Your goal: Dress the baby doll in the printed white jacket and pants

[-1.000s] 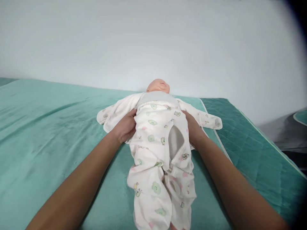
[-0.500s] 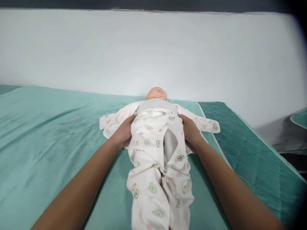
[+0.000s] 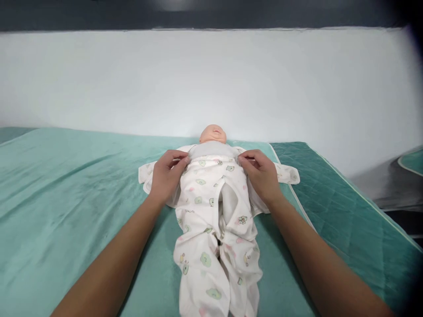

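A baby doll lies on its back, head farthest from me. It wears printed white pants, open at the crotch, pulled up over a pale grey-white top. A printed white jacket is spread beneath it, sleeves out to both sides. My left hand pinches the waistband's left edge between thumb and fingers. On the right edge of the waistband, my right hand is closed in a similar pinch.
A light green sheet covers the surface under the doll. To the right lies a darker green quilted mat with a pale edge. Behind the doll rises a white wall.
Both hands have moved from the sides of the pants up to the waistband corners, their backs now raised and thumbs and fingers pinched. The view has tilted slightly up.
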Tool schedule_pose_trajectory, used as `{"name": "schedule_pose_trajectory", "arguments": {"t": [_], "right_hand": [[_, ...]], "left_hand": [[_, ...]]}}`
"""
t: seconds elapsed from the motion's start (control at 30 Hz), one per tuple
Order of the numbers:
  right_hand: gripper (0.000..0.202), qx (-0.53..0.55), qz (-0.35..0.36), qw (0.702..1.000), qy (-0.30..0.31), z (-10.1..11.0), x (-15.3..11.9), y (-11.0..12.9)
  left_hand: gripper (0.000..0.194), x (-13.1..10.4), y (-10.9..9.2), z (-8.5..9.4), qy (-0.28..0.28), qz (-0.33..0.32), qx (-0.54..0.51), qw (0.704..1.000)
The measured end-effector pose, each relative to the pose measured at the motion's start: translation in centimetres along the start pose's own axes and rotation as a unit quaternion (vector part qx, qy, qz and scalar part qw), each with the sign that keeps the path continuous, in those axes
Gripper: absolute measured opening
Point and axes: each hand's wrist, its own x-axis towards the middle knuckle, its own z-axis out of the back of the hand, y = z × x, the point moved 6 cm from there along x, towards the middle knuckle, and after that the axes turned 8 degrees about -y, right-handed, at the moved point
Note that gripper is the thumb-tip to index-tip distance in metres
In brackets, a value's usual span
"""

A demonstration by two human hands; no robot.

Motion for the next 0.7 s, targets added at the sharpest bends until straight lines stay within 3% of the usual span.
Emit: {"name": "schedule_pose_trajectory", "arguments": {"t": [0.1,0.27,0.37,0.53,0.7], "right_hand": [[0.013,0.026,0.033,0.995,0.088,-1.4,0.9,1.7],[0.028,0.049,-0.027,0.961,0.269,-3.9,2.8,0.9],[0.029,0.026,-0.01,0.946,0.323,-4.4,3.0,0.7],[0.025,0.021,0.068,0.951,0.302,-4.6,2.8,1.4],[0.021,0.003,0.03,0.973,0.229,-5.5,3.6,0.1]], "left_hand": [[0.018,0.8,-1.2,-1.4,0.08,-0.015,-0.008,0.997],[0.026,2.2,-1.3,-3.8,0.268,0.016,-0.019,0.963],[0.028,2.3,-1.3,-4.1,0.34,0.001,0.0,0.941],[0.031,2.5,-0.9,-4.2,0.374,-0.013,0.019,0.927],[0.034,3.8,-0.7,-4.7,0.339,-0.01,0.024,0.94]]}}
